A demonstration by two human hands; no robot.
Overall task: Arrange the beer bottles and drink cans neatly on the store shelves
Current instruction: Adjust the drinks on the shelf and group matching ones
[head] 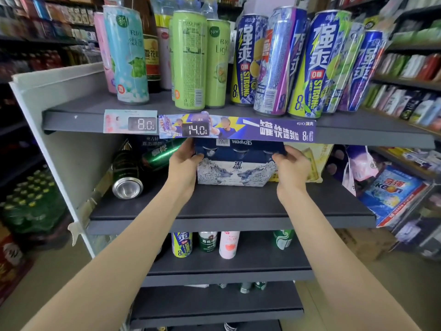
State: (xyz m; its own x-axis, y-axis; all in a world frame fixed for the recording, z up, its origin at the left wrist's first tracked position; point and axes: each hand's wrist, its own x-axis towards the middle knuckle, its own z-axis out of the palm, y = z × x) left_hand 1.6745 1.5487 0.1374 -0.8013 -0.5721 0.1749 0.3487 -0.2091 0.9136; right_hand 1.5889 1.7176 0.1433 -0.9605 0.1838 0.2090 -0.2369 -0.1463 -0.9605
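Both hands gripped the pack (236,168) on the middle shelf (214,211): left hand (185,163) and right hand (292,166) curled round its ends, long axis running between the fingers, equally near.

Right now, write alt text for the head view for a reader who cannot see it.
Both hands, left hand and right hand, grip the ends of a blue-and-white multipack of cans on the middle shelf. Green cans lie tipped over to its left; tall colourful cans stand on the shelf above.
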